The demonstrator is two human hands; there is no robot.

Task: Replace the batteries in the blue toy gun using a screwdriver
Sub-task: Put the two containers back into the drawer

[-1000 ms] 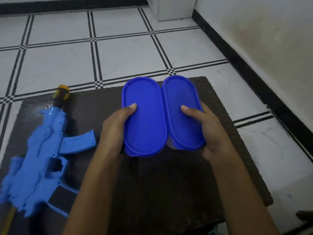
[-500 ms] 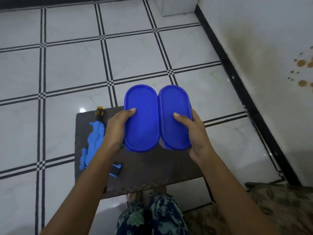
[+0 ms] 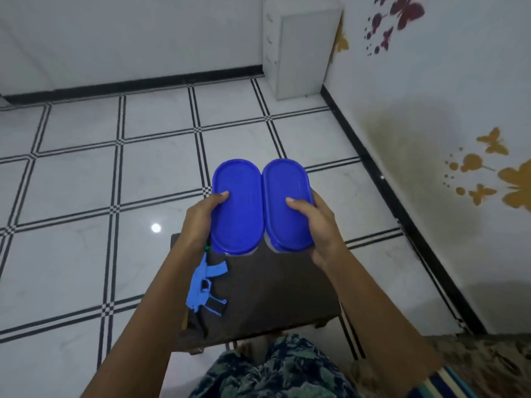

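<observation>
Two oval containers with blue lids are held up side by side above a dark low table [image 3: 275, 300]. My left hand [image 3: 201, 222] grips the left container [image 3: 237, 208], thumb on its lid. My right hand [image 3: 319, 225] grips the right container [image 3: 286, 202] the same way. The blue toy gun [image 3: 204, 285] lies on the table's left part, partly hidden behind my left forearm. No screwdriver or batteries show.
White tiled floor with black lines surrounds the table. A white cabinet [image 3: 298, 47] stands in the far corner. The wall with butterfly stickers runs along the right. My patterned trousers [image 3: 275, 372] fill the bottom edge, and a patterned cushion [image 3: 471, 354] lies at lower right.
Both hands have lifted the two containers well above the table, and my head has risen, so the table and toy gun look smaller and lower in the view.
</observation>
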